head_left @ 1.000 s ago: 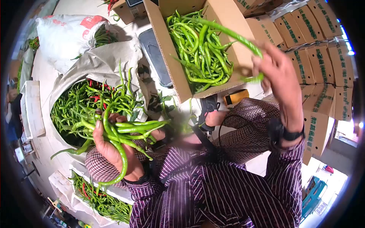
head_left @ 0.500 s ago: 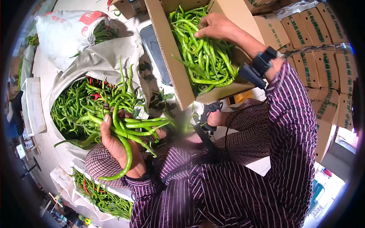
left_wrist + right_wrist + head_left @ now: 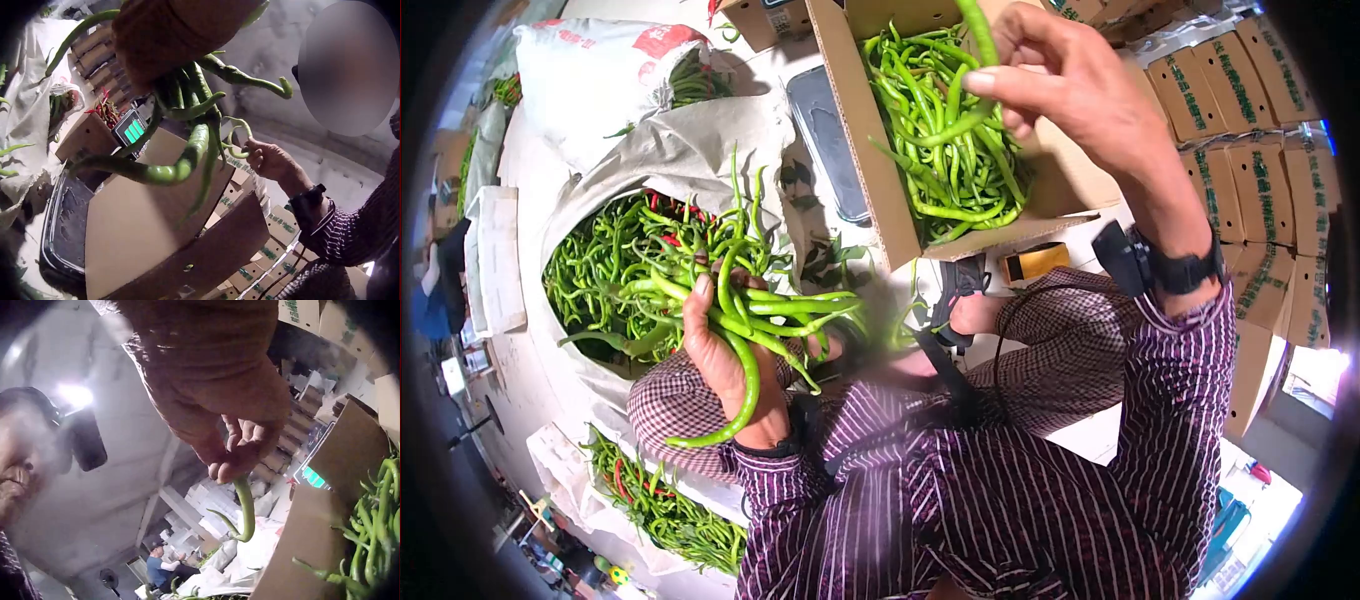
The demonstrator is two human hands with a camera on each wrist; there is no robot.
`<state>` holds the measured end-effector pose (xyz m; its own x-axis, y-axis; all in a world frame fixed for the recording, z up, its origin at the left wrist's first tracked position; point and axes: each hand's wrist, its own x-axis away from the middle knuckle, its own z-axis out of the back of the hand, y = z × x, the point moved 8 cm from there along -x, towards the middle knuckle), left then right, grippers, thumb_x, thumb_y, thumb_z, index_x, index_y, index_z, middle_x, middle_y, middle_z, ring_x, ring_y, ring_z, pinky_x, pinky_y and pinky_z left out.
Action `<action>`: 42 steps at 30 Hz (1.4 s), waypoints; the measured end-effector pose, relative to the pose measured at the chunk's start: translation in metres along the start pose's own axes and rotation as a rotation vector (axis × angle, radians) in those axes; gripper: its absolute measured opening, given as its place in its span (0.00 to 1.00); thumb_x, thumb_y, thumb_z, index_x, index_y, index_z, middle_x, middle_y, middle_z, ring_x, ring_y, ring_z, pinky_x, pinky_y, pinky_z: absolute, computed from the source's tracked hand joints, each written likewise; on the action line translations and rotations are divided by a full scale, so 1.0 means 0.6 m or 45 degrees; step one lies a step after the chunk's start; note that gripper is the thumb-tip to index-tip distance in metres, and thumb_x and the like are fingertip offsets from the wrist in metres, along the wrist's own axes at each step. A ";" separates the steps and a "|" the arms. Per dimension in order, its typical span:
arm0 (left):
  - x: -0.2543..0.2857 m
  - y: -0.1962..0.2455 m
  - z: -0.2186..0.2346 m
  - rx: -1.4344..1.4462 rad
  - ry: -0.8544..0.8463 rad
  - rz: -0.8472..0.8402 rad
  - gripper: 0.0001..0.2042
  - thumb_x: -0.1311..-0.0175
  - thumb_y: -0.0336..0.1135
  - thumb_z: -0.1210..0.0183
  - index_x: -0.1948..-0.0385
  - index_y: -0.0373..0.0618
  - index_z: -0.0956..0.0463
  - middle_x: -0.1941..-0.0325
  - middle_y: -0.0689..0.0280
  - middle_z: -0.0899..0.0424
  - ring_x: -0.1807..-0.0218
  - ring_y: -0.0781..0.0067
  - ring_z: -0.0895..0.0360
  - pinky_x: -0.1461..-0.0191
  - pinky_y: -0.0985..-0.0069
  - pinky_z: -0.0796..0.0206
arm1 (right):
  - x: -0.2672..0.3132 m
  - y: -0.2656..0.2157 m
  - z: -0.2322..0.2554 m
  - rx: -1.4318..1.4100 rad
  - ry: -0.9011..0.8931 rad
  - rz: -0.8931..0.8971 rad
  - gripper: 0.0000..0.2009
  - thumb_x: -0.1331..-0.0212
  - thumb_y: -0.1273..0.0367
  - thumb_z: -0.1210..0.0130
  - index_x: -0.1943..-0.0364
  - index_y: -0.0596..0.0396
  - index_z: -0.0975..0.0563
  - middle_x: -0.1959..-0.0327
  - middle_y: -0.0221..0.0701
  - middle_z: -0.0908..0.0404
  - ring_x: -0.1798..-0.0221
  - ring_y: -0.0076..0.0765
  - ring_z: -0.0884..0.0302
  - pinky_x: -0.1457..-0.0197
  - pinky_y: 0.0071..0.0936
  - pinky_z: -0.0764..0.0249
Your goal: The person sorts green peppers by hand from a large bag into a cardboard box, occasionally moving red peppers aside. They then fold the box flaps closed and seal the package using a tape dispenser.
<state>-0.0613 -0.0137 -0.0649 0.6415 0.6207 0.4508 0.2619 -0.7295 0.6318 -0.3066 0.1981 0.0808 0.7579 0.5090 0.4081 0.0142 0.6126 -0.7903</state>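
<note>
My left hand [image 3: 725, 350] grips a bunch of long green chili peppers [image 3: 760, 315] over the open sack of peppers [image 3: 615, 265]; the same bunch [image 3: 181, 137] hangs below the hand in the left wrist view. Raised over the cardboard box [image 3: 870, 150] of green peppers [image 3: 945, 140], my right hand [image 3: 1050, 85] pinches a single green pepper [image 3: 978, 30]. That pepper [image 3: 245, 509] dangles from the fingertips in the right wrist view, and the right hand [image 3: 265, 159] holds it curled in the left wrist view.
A white sack [image 3: 595, 75] lies at the upper left. A scale [image 3: 830, 140] sits beside the box. Stacked printed cartons [image 3: 1260, 150] fill the right side. A tray of mixed peppers [image 3: 655, 505] is at the lower left. A yellow object [image 3: 1032, 262] lies under the box's near edge.
My right hand went down into the box of peppers and has now lifted back up, pinching one pepper. The left hand kept its bunch and barely moved.
</note>
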 end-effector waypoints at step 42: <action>0.007 0.001 -0.014 0.285 -0.371 0.118 0.11 0.37 0.36 0.45 0.58 0.38 0.26 0.63 0.57 0.19 0.62 0.63 0.21 0.54 0.67 0.25 | 0.171 -0.021 -0.316 0.382 0.263 1.218 0.06 0.51 0.72 0.41 0.70 0.59 0.23 0.67 0.36 0.23 0.66 0.38 0.23 0.65 0.29 0.26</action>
<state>-0.0643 -0.0093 -0.0574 0.8394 0.4652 0.2810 0.3238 -0.8433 0.4290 -0.1057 0.1281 0.0459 0.4636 0.7676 -0.4427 -0.7981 0.1448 -0.5848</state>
